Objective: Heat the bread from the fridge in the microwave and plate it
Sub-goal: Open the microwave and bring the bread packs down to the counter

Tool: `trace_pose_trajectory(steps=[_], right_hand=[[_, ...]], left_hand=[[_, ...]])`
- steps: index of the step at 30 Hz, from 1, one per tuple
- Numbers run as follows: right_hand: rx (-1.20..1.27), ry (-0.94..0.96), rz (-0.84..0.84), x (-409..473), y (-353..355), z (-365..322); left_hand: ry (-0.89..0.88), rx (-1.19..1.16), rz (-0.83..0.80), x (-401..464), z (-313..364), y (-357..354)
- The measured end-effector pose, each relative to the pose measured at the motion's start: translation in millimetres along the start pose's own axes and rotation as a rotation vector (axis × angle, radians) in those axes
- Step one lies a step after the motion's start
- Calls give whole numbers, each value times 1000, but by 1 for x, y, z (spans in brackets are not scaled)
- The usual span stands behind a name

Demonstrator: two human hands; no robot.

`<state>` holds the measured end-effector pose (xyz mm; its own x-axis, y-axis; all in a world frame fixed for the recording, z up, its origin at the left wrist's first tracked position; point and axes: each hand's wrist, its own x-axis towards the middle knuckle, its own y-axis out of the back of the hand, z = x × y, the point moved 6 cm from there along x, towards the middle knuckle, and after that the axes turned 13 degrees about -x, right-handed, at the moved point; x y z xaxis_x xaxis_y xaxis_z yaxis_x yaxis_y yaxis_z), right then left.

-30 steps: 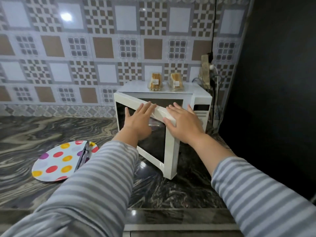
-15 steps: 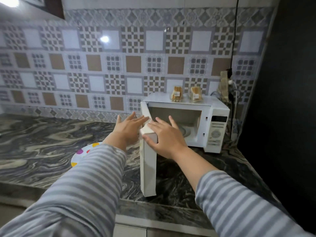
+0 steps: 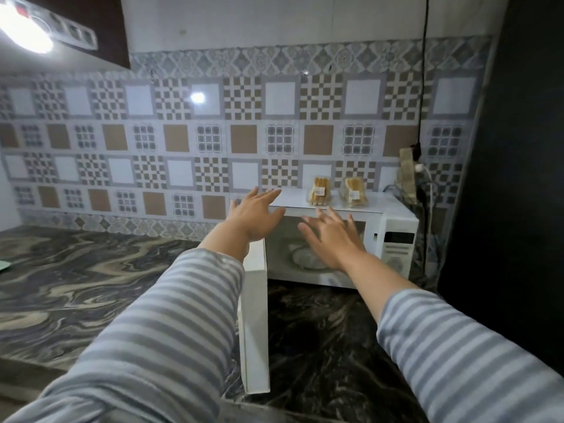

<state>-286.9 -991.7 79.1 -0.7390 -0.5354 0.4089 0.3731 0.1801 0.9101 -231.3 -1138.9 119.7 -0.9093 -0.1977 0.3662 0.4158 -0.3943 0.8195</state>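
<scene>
A white microwave (image 3: 396, 221) stands on the marble counter at the back right. Its door (image 3: 254, 331) is swung fully open toward me, edge-on, and the glass turntable (image 3: 300, 257) shows inside. Two clear packs of bread stand on its top: a left pack (image 3: 319, 190) and a right pack (image 3: 354, 192). My left hand (image 3: 253, 213) hovers with straight fingers at the microwave's top left corner, holding nothing. My right hand (image 3: 331, 238) is spread in front of the open cavity, below the bread, also empty.
The marble counter (image 3: 76, 285) runs left along a patterned tile wall. A black fridge side (image 3: 518, 178) fills the right. Cables and a plug (image 3: 422, 169) hang behind the microwave. A lamp (image 3: 24, 32) glares at the top left.
The microwave door swung from partly open to fully open. Both hands left the door and rose toward the microwave's top. The view tilted up, so the spotted plate is out of sight.
</scene>
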Motion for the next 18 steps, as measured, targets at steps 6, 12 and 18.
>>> trace_pose_trajectory(steps=[6, 12, 18], right_hand=[[-25, -157, -28, 36, 9, 61], [-37, -236, -41, 66, -10, 119], [89, -254, -34, 131, -47, 170]], left_hand=[[-22, -24, -32, 54, 29, -25], [-40, -66, -72, 110, 56, -66], [17, -134, -2, 176, 45, -104]])
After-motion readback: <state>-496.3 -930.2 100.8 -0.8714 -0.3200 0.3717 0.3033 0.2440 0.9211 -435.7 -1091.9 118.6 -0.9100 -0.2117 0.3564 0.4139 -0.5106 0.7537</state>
